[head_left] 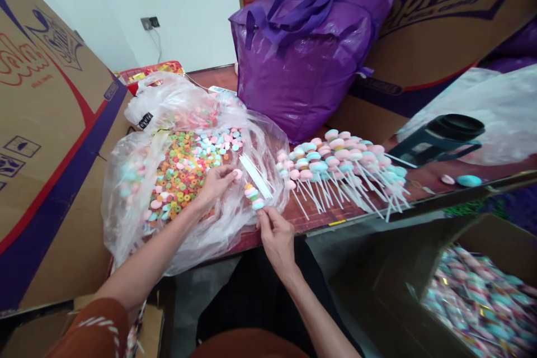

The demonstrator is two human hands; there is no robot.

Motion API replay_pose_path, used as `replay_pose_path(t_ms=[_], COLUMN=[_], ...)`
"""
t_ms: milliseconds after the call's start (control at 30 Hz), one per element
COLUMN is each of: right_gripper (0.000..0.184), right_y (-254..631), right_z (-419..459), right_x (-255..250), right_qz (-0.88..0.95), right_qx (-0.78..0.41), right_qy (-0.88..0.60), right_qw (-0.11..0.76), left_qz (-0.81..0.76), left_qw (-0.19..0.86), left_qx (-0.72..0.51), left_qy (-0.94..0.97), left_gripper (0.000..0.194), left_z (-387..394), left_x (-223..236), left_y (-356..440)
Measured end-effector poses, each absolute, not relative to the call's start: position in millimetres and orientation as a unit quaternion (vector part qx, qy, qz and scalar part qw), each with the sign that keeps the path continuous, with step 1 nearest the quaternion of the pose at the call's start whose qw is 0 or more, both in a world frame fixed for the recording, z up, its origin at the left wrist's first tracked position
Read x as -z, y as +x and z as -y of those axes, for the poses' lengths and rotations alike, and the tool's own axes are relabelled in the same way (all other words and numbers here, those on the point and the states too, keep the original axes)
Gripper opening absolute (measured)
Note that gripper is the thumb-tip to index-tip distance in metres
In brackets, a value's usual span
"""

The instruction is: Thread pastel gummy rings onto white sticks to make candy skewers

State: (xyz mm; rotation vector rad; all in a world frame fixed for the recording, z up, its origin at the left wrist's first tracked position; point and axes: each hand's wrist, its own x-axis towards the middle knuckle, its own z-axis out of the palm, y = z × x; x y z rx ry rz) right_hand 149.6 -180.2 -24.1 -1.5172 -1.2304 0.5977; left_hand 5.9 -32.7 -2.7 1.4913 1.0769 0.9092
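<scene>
red tabletop (433, 172), left hand (217, 183) pinching candy (238, 174), right hand (278, 236) holding skewer (254, 197)

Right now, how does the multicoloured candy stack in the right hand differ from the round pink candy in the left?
The multicoloured candy stack has several pieces; the round pink candy is a single piece. The stack shows mixed colours, the candy just pink. The stack is longer than the candy. Both are being held.
</scene>
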Motion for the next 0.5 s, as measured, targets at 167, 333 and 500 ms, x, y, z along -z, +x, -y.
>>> replay_pose_path(t_ms=[167, 333, 500], right_gripper=[0.032, 0.032, 0.031], right_y=[149.0, 149.1, 149.7], right_z=[180.2, 178.5, 179.8], right_x=[23.6, 23.7, 23.7], right_qz=[0.528, 0.531, 0.535], right_qx=[-0.254, -0.260, -0.254], right_qy=[-0.634, -0.632, -0.632], right_qw=[0.505, 0.501, 0.499], left_qz=[-0.435, -0.430, -0.427], left_qw=[0.560, 0.567, 0.573], left_qx=[-0.448, -0.469, -0.469], left_qy=[0.544, 0.523, 0.520], left_gripper=[0.032, 0.036, 0.035], left_z=[46.2, 57.5, 60.2], left_x=[3.0, 4.7, 7.3], left_y=[9.1, 16.9, 17.7])
